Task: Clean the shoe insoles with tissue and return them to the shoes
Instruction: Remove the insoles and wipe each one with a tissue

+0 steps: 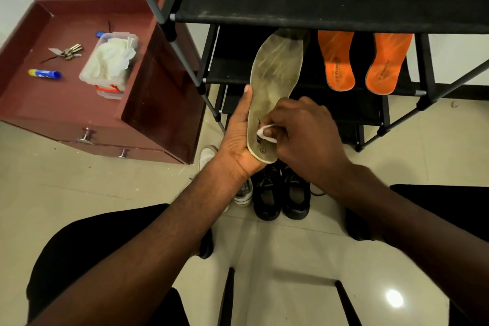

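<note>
My left hand [238, 137] grips the grey insole [275, 79] at its heel end, toe pointing toward 12 o'clock. My right hand [304, 132] pinches a small tissue [266, 133] against the heel area. Two orange insoles [341, 61] rest on the rack shelf [264, 10] at 2 o'clock; the black shoes [281, 193] stand at 6 o'clock. Risk: heavy pressure may tear the tissue or buckle the unsupported toe end.

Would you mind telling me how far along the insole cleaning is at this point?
Midway, apparently. The left hand holds a grimy beige insole while the right hand rubs tissue near its heel. Two orange insoles lie on the rack; whether cleaned is unclear. No insole is visibly back in the black shoes.
</note>
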{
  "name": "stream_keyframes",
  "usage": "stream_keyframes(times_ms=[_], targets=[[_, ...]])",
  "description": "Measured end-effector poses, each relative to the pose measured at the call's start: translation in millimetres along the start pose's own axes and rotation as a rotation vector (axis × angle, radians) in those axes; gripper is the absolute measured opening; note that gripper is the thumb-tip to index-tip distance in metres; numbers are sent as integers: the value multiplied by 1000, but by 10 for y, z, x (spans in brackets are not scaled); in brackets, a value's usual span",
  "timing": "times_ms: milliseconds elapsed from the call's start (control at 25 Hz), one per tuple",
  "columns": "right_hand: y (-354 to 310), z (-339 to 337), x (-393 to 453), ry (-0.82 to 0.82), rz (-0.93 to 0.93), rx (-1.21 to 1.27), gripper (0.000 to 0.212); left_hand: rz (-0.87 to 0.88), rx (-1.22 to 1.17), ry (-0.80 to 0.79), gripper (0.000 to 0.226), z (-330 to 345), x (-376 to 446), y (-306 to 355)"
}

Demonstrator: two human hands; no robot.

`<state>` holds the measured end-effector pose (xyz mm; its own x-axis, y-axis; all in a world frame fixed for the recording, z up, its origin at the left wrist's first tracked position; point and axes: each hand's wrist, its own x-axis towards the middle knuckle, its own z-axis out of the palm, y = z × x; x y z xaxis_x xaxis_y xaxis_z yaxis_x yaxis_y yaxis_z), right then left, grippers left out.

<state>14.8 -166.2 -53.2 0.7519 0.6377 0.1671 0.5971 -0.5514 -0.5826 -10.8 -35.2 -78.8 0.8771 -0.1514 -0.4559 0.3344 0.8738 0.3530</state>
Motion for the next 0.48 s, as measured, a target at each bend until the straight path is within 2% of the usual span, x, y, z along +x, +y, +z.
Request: stream_keyframes(times_ms=[40, 120, 200, 280, 320, 400, 480], targets=[[-30, 15, 6, -1, -7, 59, 12, 4, -13, -6, 58, 0, -3, 8], [-59, -26, -10, -112, -89, 156, 12, 10, -8, -3, 58, -10, -27, 41], [-16, -111, -5, -190, -122, -3, 18, 4, 13, 14, 60, -12, -42, 59], [47, -110, 5, -106, -59, -130, 19, 13, 22, 22, 59, -9, -15, 47], [21, -92, -4, -72, -39, -84, 18, 21, 20, 27, 58, -12, 0, 53], [-27, -59, -37, -95, -71, 90, 17, 16, 8, 44, 60, -33, 25, 88], [-9, -69, -63, -149, -107, 38, 22, 4, 22, 47, 64, -53, 17, 102]])
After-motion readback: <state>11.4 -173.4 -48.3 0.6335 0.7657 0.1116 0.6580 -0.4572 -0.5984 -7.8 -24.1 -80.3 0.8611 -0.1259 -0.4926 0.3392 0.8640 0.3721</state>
